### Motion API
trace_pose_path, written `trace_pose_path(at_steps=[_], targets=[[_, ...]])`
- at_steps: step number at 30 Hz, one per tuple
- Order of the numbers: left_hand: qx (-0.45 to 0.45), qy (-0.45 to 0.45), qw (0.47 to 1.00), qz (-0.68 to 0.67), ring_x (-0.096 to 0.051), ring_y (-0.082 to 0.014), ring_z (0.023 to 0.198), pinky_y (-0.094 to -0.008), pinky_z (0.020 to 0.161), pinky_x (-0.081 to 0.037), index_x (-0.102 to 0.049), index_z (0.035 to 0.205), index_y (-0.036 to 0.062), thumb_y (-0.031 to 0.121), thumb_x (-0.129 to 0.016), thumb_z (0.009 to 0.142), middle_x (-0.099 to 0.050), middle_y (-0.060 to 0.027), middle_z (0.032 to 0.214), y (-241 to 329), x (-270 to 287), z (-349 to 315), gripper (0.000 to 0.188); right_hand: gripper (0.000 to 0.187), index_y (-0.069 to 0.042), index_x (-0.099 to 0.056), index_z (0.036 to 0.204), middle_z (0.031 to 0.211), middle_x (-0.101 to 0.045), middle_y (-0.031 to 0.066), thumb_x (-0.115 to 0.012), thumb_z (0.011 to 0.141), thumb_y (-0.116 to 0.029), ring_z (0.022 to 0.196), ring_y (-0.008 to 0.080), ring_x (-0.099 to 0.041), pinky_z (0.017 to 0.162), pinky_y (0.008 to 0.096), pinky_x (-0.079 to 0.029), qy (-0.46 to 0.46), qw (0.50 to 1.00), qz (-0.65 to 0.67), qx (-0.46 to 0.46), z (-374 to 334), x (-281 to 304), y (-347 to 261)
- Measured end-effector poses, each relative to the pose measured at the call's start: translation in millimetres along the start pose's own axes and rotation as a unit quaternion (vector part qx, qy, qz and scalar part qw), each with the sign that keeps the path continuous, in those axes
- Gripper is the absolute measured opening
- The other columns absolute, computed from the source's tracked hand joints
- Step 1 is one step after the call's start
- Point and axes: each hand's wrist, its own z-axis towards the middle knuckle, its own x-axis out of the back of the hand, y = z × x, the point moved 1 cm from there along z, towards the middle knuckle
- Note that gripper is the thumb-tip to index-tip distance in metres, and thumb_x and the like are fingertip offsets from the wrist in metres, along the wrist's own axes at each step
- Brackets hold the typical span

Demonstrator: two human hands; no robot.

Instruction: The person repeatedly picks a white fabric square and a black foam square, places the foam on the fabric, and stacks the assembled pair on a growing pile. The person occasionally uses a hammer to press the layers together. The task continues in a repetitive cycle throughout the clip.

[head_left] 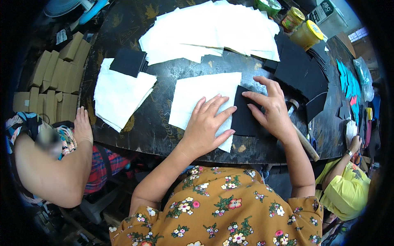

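A white cloth sheet (184, 100) lies on the dark table before me, and a black piece (243, 119) lies along its right edge. My left hand (210, 123) rests spread on the sheet, its fingertips near the black piece. Over the black piece is my right hand (269, 104), thumb and fingers apart and bent, with nothing seen between them; thumb and index tips are at its surface. To the left, a smaller stack of white sheets (121, 96) carries a few black pieces (128, 62). Fanned white sheets (209, 30) spread across the far side.
Stacked black pieces (299, 69) lie right, beside a wooden-handled hammer (305, 143) and scissors (312, 137). Jars (308, 35) and a clear container (328, 18) stand far right. Cardboard boxes (61, 78) are left. One co-worker's arm (84, 143) rests left; another's hand (355, 143) is right.
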Motion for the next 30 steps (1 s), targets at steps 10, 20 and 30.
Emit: trace_pose_path(at_steps=[10, 20, 30], targets=[[-0.005, 0.036, 0.999, -0.020, -0.044, -0.0352, 0.153, -0.0576, 0.128, -0.028, -0.060, 0.145, 0.0067, 0.039, -0.080, 0.090, -0.053, -0.0170, 0.156, -7.9, -7.5, -4.3, 0.067, 0.046, -0.009, -0.065, 0.134, 0.143, -0.066, 0.0104, -0.077, 0.090, -0.013, 0.134, 0.0342, -0.059, 0.109, 0.0471, -0.044, -0.035, 0.999, -0.006, 0.018, -5.3, -24.4, -10.1], [-0.017, 0.155, 0.971, -0.181, -0.061, -0.0371, 0.131, -0.0499, 0.114, -0.046, -0.064, 0.137, 0.0052, 0.020, -0.080, 0.093, -0.065, -0.0172, 0.138, 15.6, 12.3, 0.1, 0.049, 0.010, 0.002, -0.068, 0.094, 0.088, -0.070, 0.0082, -0.076, 0.088, 0.006, 0.085, 0.0204, -0.068, 0.081, 0.0317, -0.053, 0.071, 0.952, 0.275, -0.116, -26.8, 8.8, -24.7], [-0.076, 0.114, 0.974, -0.179, -0.070, -0.0348, 0.116, -0.0449, 0.105, -0.055, -0.065, 0.138, 0.0020, 0.008, -0.072, 0.098, -0.069, -0.0192, 0.130, 16.3, 26.8, 14.8, 0.042, 0.030, 0.000, -0.053, 0.074, 0.074, -0.055, 0.0136, -0.077, 0.091, -0.008, 0.065, 0.0327, -0.054, 0.065, 0.0444, -0.040, -0.057, 0.957, 0.286, 0.005, -57.6, 38.7, -49.2]])
